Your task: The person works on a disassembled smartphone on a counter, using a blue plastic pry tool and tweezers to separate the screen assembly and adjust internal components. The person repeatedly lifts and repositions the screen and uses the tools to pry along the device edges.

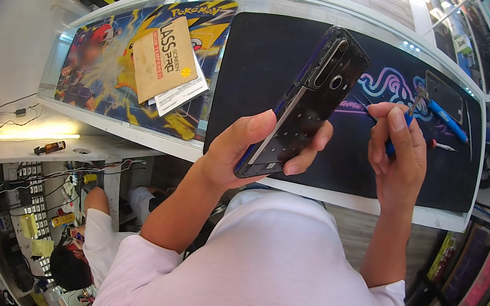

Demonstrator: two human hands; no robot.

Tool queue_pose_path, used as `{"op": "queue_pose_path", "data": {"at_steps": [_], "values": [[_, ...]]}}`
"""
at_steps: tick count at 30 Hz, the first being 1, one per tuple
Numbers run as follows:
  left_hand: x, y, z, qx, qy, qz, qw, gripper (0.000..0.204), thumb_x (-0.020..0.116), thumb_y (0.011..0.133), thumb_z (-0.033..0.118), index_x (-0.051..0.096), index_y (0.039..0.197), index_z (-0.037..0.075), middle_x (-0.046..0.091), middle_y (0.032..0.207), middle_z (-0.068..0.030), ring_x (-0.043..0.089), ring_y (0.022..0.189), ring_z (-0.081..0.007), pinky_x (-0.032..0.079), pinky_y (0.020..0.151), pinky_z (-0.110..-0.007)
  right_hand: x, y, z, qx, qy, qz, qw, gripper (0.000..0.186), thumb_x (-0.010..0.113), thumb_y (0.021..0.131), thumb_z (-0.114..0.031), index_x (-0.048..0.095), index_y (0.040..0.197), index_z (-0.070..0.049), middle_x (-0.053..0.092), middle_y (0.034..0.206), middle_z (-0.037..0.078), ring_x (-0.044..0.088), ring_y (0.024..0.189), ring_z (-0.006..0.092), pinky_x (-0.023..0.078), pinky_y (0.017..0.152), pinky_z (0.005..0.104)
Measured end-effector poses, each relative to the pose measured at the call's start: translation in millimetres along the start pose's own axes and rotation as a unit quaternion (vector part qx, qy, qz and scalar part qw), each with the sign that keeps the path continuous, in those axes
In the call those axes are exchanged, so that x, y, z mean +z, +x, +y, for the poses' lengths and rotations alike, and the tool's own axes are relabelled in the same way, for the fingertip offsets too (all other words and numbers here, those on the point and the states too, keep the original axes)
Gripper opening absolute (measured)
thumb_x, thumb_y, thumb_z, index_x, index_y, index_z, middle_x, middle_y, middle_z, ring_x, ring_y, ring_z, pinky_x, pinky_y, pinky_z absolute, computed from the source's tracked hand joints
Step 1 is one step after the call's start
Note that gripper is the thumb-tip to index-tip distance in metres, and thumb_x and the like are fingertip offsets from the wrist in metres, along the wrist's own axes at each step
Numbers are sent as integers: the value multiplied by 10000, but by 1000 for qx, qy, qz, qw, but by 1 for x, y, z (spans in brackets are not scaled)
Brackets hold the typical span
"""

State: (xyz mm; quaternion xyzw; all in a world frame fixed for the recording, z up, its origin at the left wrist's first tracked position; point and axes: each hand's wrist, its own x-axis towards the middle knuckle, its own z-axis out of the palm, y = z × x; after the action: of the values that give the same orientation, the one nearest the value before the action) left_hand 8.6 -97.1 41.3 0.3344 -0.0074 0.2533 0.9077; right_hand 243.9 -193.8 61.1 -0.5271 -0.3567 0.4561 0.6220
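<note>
Snugly clamping a slab-shaped, glossy black phone (300, 114) in the left hand (229, 151), thumb and fingers on opposite long edges, tilted over the matte black mat (259, 55), lower end toward the bench's (95, 124) front edge; pinching a blue-handled metal tool (409, 118) between fingertips of the right hand (401, 156), toward the right edge; near the far right corner, with a thin, flat dark panel (444, 95); toward the left edge, with a brown packet (156, 71) overlapping white paper (182, 98).

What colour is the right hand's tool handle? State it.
Blue: the tool handle, partly hidden by the right hand, shows best in the head view.
</note>
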Motion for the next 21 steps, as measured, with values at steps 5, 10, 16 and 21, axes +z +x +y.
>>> {"op": "queue_pose_path", "data": {"at_steps": [5, 10, 16, 21], "values": [[0, 1, 1, 9, 23, -13, 1000, 847, 497, 1130, 534, 325, 1694, -74, 589, 1440, -219, 637, 977, -186, 520, 832, -303, 6, -1, -4, -18, -15, 2, 1000, 426, 589, 1182, -384, 754, 1259, 1, 555, 739, -44, 425, 602, 3, 308, 525, 193], [14, -1, 7, -56, 45, 79, 994, 747, 546, 1131, 457, 436, 1634, -83, 561, 1581, -278, 728, 1221, -286, 612, 990, -366, 8, -2, -4, -74, -81, -18, 994, 462, 559, 1193, -355, 703, 1393, 36, 534, 821, -35, 409, 656, 22, 308, 584, 210], [23, -6, 17, -146, 188, 220, 946, 561, 680, 1126, 371, 601, 1514, -25, 738, 1389, -195, 790, 1163, -272, 660, 961, -362, 2, -6, 0, -73, -150, -25, 986, 440, 565, 1196, -364, 745, 1362, 2, 544, 815, -54, 423, 687, 16, 295, 606, 204], [27, -14, 19, -153, 220, 236, 934, 561, 707, 1113, 396, 634, 1473, -28, 768, 1319, -198, 818, 1055, -255, 676, 897, -351, -2, -8, 2, -62, -151, -14, 986, 434, 579, 1191, -362, 746, 1359, 1, 545, 808, -58, 421, 681, 11, 290, 592, 206]]}}
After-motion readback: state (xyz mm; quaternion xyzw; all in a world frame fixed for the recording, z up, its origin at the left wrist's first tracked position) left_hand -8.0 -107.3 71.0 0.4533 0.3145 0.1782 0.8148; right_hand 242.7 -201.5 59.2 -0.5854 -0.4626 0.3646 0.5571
